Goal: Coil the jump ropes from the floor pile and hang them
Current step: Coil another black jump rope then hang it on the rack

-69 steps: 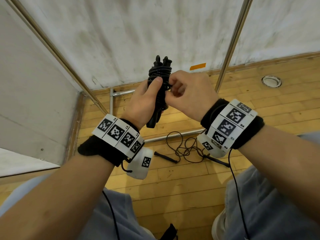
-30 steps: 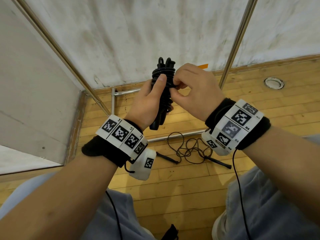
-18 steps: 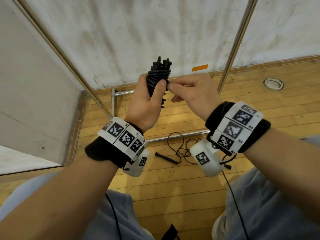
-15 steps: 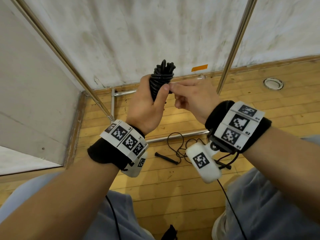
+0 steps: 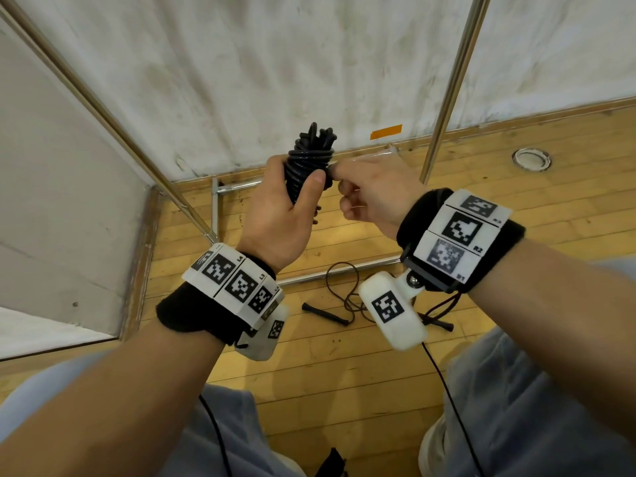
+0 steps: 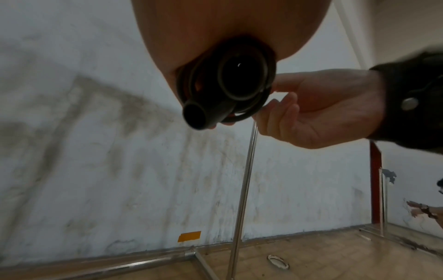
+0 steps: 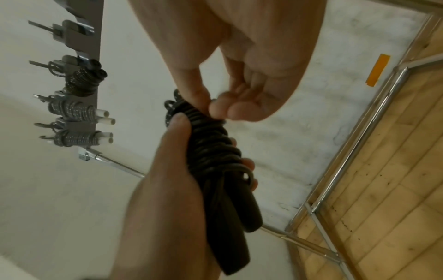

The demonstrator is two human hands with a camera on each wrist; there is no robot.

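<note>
A black jump rope [image 5: 309, 160], wound into a tight coil round its two handles, stands upright in my left hand [image 5: 285, 208], whose fingers and thumb wrap its lower part. My right hand [image 5: 364, 191] pinches the cord at the coil's right side with thumb and forefinger. The right wrist view has the coil [image 7: 215, 155] with both black handles [image 7: 242, 206] pointing down. From the left wrist view the handle ends [image 6: 242, 75] face the camera. Another rope [image 5: 347, 297], brown with black handles, lies loose on the floor below my hands.
A hook rail [image 7: 81, 79] up on the wall carries three coiled ropes [image 7: 74, 109]. A metal rack frame with slanted poles [image 5: 451, 87] stands against the white wall on the wooden floor [image 5: 344, 373]. A round floor fitting [image 5: 531, 159] sits at the right.
My left hand has slid up the coil, so the handles are now covered from above. My right hand has turned palm down and moved from the coil's top to its side.
</note>
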